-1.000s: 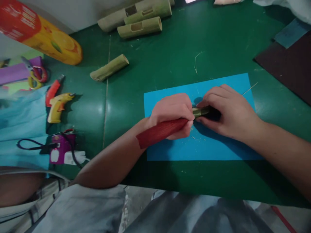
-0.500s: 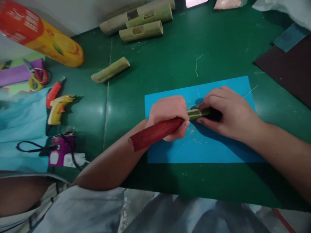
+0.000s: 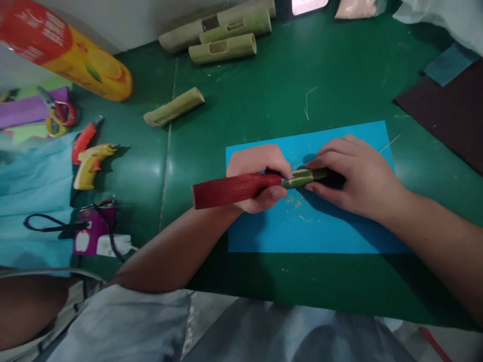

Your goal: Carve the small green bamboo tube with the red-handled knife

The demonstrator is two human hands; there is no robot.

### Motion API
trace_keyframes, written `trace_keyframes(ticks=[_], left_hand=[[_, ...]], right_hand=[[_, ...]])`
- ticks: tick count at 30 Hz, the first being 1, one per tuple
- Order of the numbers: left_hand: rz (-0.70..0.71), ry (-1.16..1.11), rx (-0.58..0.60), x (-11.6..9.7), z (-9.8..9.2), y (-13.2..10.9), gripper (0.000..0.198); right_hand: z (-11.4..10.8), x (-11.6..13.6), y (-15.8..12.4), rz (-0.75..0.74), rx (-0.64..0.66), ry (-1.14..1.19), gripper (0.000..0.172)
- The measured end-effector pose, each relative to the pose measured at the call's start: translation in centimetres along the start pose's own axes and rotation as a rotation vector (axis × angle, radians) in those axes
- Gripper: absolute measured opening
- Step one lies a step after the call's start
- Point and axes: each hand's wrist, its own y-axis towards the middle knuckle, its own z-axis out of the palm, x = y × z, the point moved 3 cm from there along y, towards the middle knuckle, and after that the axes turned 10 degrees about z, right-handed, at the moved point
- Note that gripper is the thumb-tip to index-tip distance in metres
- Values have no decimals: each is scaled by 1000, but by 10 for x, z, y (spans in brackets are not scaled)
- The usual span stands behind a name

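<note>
My left hand (image 3: 256,160) is closed around a tool with a red wooden handle (image 3: 230,191). The handle's butt sticks out to the left over my wrist. A sliver of metal shows at its right end, against a short green bamboo piece (image 3: 304,177); the rest of the tool's working end is hidden. From the right, my right hand (image 3: 350,173) grips that bamboo between thumb and fingers, covering its far end. Pale cut marks show on its upper side. Both hands are over a blue sheet (image 3: 264,239) scattered with fine shavings.
Another bamboo piece (image 3: 174,107) lies to the left, and several notched tubes (image 3: 223,49) lie at the back. A juice bottle (image 3: 86,53), scissors (image 3: 56,113), a yellow glue gun (image 3: 92,163) and a purple badge holder (image 3: 92,229) are on the left. Dark card (image 3: 449,108) lies right.
My left hand has turned, swinging the red handle from a slant to nearly level, its butt higher and further left. My right hand keeps its hold on the bamboo.
</note>
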Motion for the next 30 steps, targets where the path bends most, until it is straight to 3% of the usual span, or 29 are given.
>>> trace_keyframes(ticks=[9,16,26,30], left_hand=[[57,29,-51,-4,3,8,35],[115,48,-43,-3,7,14,39],[-40,0,-81,-4,3,9,40],[-34,49,-102,-2,5,2,54]], right_hand=[[-1,1,0,11,4,5,21],[-2,3,0,21,11,14,20],[-3,3,2,29,24,26,17],[-3,3,3,27,27,22,17]])
